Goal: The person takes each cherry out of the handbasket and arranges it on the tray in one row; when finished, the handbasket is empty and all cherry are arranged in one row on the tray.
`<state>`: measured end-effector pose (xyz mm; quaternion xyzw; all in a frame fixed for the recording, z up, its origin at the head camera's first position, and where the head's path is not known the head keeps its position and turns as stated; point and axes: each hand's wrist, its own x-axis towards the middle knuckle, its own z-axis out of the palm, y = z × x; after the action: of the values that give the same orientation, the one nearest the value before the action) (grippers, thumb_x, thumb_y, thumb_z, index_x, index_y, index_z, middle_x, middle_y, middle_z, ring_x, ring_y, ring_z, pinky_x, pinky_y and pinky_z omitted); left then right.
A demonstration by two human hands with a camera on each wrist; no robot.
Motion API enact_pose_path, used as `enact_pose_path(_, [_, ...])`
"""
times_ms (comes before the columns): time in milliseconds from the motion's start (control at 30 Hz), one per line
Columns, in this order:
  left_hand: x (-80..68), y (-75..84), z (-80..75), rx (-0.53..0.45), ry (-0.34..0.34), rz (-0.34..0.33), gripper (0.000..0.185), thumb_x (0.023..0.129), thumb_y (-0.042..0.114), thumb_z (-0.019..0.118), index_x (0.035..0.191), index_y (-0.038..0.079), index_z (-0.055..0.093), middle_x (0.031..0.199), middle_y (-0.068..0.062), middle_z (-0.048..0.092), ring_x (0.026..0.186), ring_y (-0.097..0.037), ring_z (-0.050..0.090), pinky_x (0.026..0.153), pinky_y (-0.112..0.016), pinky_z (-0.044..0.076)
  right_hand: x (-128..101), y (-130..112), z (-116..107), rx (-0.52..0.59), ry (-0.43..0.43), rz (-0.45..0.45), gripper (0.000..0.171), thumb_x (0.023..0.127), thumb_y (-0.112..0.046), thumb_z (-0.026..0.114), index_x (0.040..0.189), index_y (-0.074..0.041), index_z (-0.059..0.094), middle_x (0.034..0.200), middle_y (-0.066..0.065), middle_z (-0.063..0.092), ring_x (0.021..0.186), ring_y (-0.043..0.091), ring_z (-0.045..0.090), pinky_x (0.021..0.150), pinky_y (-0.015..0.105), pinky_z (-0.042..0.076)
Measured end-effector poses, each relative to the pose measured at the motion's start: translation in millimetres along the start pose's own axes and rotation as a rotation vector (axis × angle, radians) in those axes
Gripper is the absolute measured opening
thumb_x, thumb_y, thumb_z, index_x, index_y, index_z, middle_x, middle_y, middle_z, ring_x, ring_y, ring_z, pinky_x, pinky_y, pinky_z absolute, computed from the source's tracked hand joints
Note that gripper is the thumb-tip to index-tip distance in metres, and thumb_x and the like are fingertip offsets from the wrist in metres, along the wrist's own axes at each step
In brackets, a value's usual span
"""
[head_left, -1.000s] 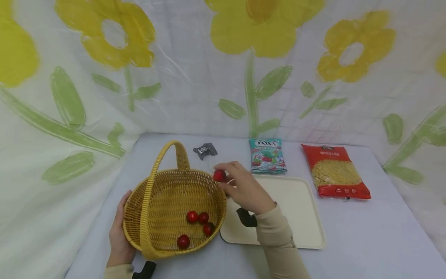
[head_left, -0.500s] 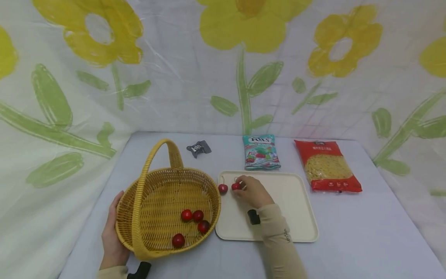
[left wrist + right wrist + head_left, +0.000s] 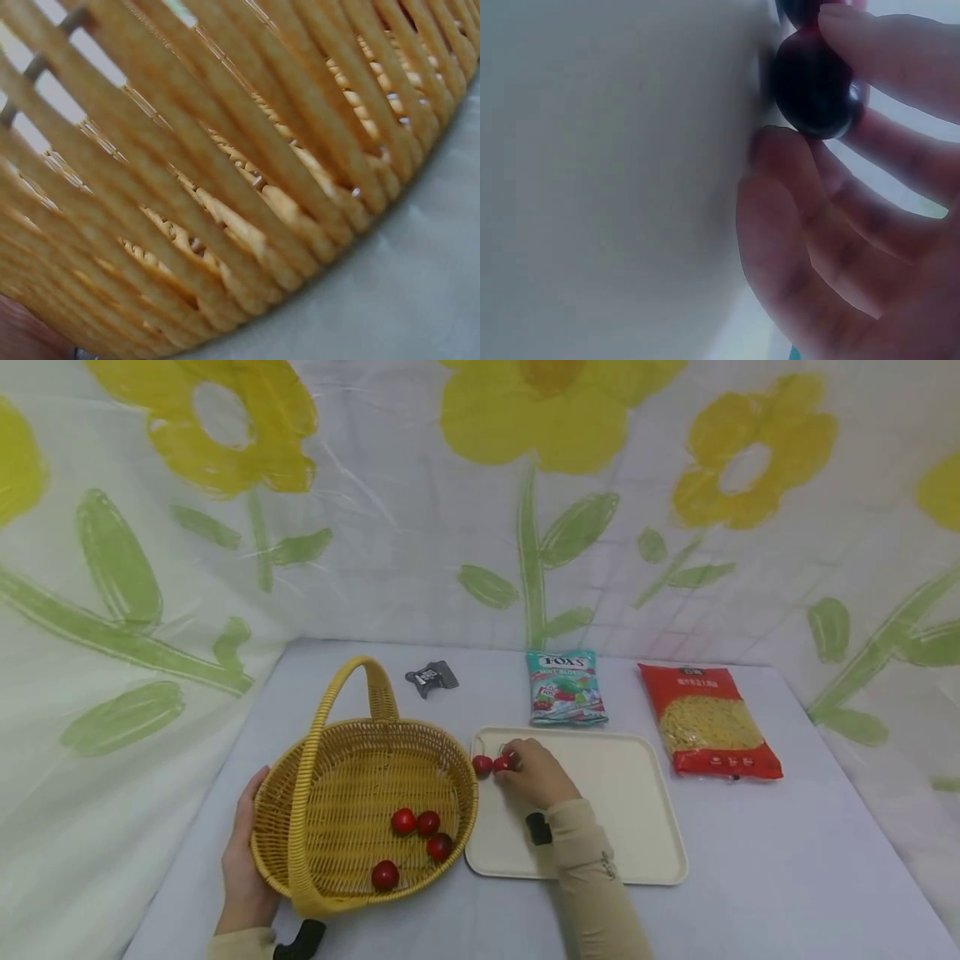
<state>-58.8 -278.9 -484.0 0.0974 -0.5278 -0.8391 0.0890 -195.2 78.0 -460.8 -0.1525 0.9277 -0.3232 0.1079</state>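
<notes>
A yellow wicker basket with a tall handle sits at left, with several red cherries inside. My left hand holds the basket's left outer side; most of its fingers are hidden by the wall. In the left wrist view the woven wall fills the frame. Over the cream tray, my right hand pinches a cherry between thumb and fingers, low at the tray's surface. Another cherry lies right beside it, near the tray's left edge.
Behind the tray lies a teal candy bag. A red pasta bag is at the right, and a small black wrapped packet behind the basket. The flower-painted sheet rises along the table's back edge.
My right hand has carried a cherry from the basket's right rim down onto the tray, then slid it left beside the other cherry. The left hand stays on the basket.
</notes>
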Motion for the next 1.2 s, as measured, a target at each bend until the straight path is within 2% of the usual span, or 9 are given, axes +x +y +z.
enact_pose_path(233, [2.3,0.8,0.6,0.008,-0.007,-0.012,0.056,0.104,0.044,0.025,0.153,0.019,0.017,0.153,0.001,0.025,0.131,-0.006,0.041,0.101,-0.018,0.045,-3,-2,0,-0.005,0.011,0.041,0.024,0.084,-0.018,0.074,0.102,-0.006,0.063,0.094,0.007,0.06,0.087,0.02,0.058,0.08,0.037,0.053])
enact_pose_path(367, [2.0,0.2,1.1,0.032,0.021,-0.027,0.057,0.103,0.046,0.025,0.153,0.02,0.018,0.154,0.001,0.026,0.131,-0.006,0.042,0.101,-0.018,0.045,-3,-2,1,-0.011,0.017,0.058,0.024,0.085,-0.021,0.073,0.101,-0.007,0.062,0.094,0.006,0.058,0.085,0.018,0.056,0.078,0.035,0.053])
enact_pose_path(600, [1.7,1.3,1.1,0.032,0.005,-0.015,0.057,0.103,0.045,0.025,0.153,0.02,0.016,0.153,0.0,0.025,0.131,-0.006,0.041,0.102,-0.018,0.045,-1,0,4,-0.021,0.024,0.049,0.021,0.086,-0.022,0.072,0.097,-0.006,0.062,0.09,0.006,0.053,0.08,0.017,0.051,0.073,0.033,0.05])
enact_pose_path(767, [1.7,1.9,1.9,0.057,0.031,-0.024,0.057,0.103,0.047,0.024,0.153,0.02,0.017,0.153,0.0,0.026,0.132,-0.006,0.041,0.101,-0.018,0.045,-1,0,5,-0.031,0.028,0.034,0.02,0.087,-0.021,0.072,0.097,-0.006,0.062,0.089,0.005,0.052,0.077,0.016,0.05,0.07,0.031,0.049])
enact_pose_path(900, [1.5,1.8,3.0,0.077,0.058,-0.036,0.057,0.103,0.048,0.024,0.153,0.021,0.018,0.154,0.0,0.026,0.132,-0.006,0.041,0.101,-0.017,0.046,-2,-4,1,-0.047,-0.012,0.07,0.033,0.088,-0.026,0.071,0.109,-0.003,0.061,0.098,0.009,0.054,0.081,0.018,0.054,0.076,0.034,0.053])
enact_pose_path(1033, [1.3,0.8,3.2,0.079,0.071,-0.043,0.058,0.102,0.048,0.025,0.153,0.021,0.019,0.154,0.001,0.026,0.132,-0.005,0.042,0.101,-0.017,0.046,-8,-15,-11,-0.052,-0.061,0.11,0.053,0.089,-0.035,0.069,0.129,-0.004,0.053,0.122,0.014,0.052,0.095,0.022,0.058,0.091,0.043,0.053])
enact_pose_path(1133, [0.9,0.2,2.9,0.074,0.077,-0.046,0.057,0.103,0.048,0.025,0.153,0.021,0.02,0.154,0.001,0.026,0.131,-0.005,0.043,0.1,-0.017,0.046,-15,-32,-22,-0.048,-0.07,0.075,0.057,0.09,-0.038,0.066,0.135,-0.007,0.049,0.131,0.013,0.048,0.101,0.023,0.058,0.095,0.044,0.052])
enact_pose_path(1200, [0.9,0.2,2.6,0.067,0.077,-0.047,0.057,0.103,0.048,0.025,0.153,0.021,0.02,0.153,0.001,0.027,0.13,-0.005,0.043,0.1,-0.017,0.046,-20,-48,-30,-0.021,-0.071,0.012,0.058,0.091,-0.037,0.066,0.137,-0.008,0.047,0.13,0.013,0.048,0.097,0.022,0.059,0.088,0.042,0.055])
